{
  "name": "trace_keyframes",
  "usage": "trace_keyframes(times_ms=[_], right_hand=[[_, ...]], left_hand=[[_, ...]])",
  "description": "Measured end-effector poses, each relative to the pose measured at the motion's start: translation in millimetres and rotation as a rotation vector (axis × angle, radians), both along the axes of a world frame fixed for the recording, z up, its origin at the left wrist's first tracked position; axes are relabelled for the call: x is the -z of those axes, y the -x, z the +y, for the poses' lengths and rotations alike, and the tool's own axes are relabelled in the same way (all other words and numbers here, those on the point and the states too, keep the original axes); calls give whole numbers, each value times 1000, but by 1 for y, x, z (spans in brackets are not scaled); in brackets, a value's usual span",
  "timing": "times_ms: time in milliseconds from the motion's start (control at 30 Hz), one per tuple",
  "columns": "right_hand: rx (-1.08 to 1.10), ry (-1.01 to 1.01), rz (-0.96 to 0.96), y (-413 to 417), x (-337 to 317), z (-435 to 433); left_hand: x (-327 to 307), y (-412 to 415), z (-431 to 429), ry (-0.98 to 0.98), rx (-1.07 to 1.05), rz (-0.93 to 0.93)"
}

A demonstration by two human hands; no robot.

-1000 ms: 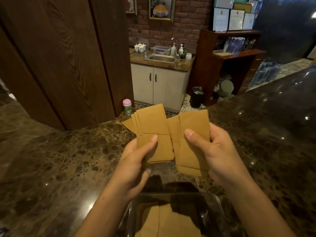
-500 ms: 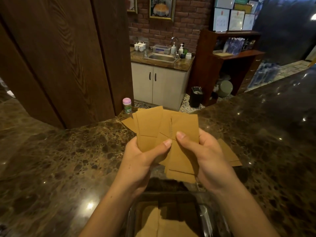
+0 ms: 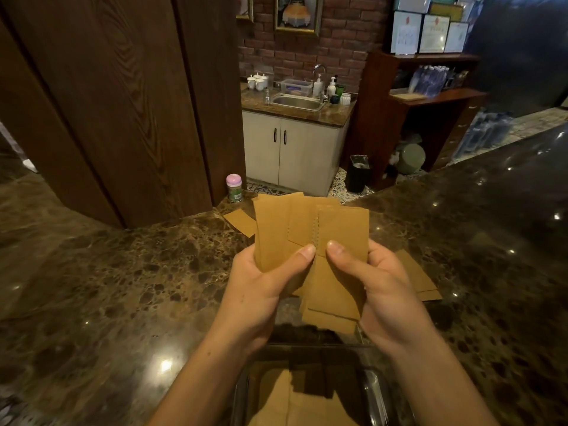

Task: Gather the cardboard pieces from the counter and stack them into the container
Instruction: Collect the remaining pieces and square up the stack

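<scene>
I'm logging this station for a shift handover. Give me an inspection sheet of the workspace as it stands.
Surface: dark marble counter, glossy, light glare.
Job's things: cardboard pieces fanned in both hands; loose pieces lying on the counter at right; one piece at the far edge; clear container below, some cardboard already inside.
Clutter: pink-capped bottle by the wooden pillar.
Hands: left hand and right hand both gripping cardboard.
Cables: nothing seen.
Surroundings: sink cabinet, brick wall, wooden shelves.

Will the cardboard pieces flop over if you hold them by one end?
Probably not: the cardboard pieces stand straight above both thumbs, so they seem stiff. They look thin, likely light. Held fanned and uneven by left hand and right hand, some could slip.
</scene>
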State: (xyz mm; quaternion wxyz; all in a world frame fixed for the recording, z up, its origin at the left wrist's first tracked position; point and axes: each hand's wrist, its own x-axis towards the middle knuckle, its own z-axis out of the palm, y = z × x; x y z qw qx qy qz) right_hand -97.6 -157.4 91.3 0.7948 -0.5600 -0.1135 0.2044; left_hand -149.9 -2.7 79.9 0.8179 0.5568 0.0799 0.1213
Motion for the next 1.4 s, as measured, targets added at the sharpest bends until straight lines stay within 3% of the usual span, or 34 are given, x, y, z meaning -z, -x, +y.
trace_keyframes(times_ms=[333, 567, 800, 1100, 1400], right_hand=[[147, 87, -170, 1, -7, -9], [192, 122, -205, -2, -14, -20], [196, 157, -194, -2, -14, -23], [115, 46, -91, -4, -13, -22], [97, 168, -143, -15, -22, -18]], left_hand=[[-6, 1, -4, 207, 56, 28], [-1, 0, -4, 91, -62, -7], [1, -2, -2, 138, -149, -13], [2, -3, -5, 86, -129, -26], [5, 0, -7, -23, -153, -44]])
